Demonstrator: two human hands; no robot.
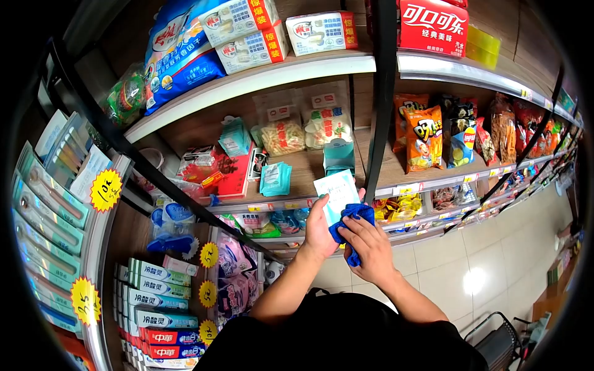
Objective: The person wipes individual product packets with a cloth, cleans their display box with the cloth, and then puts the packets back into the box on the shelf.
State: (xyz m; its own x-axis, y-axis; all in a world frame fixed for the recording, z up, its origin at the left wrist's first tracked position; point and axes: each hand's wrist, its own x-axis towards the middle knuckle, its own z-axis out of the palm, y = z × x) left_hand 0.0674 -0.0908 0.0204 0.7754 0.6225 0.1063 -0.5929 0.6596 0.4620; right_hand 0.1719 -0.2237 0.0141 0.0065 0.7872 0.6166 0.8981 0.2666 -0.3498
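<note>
My left hand point(320, 230) is closed around a flat white and teal packet point(337, 193), held up in front of the shelf. A bunched dark blue cloth point(359, 217) is in my right hand point(369, 247), pressed against the lower right part of the packet. Just behind the packet, a teal open box point(339, 154) stands on the middle shelf. To its left lie small teal packets point(276, 179), near two clear bags of pale contents point(281, 131).
Shelf edges point(260, 83) and a black upright post point(382, 93) frame the goods. Snack bags point(424, 139) stand at right, toothpaste boxes point(162, 301) are stacked lower left, and toothbrush packs point(52, 232) hang far left. A chair point(497, 346) is on the tiled floor.
</note>
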